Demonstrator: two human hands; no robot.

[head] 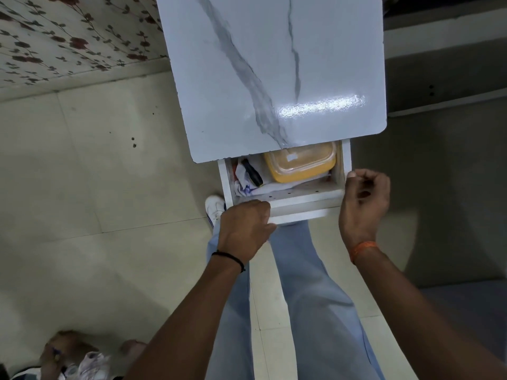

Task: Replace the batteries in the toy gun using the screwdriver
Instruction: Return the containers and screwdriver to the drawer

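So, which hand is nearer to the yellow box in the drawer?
Right. The right hand hovers at the drawer's right front corner, just right of the yellow box. The left hand grips the drawer front, further down-left.

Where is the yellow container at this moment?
In the head view, the yellow container lies in the right half of the open drawer under the marble-patterned tabletop, right of a crumpled cloth and a black-handled tool.

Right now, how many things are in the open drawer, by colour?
Yellow: 1, the lidded box
Black: 1, a tool handle
White: 1, the crumpled cloth
Total: 3 that show; the table top hides the drawer's back.
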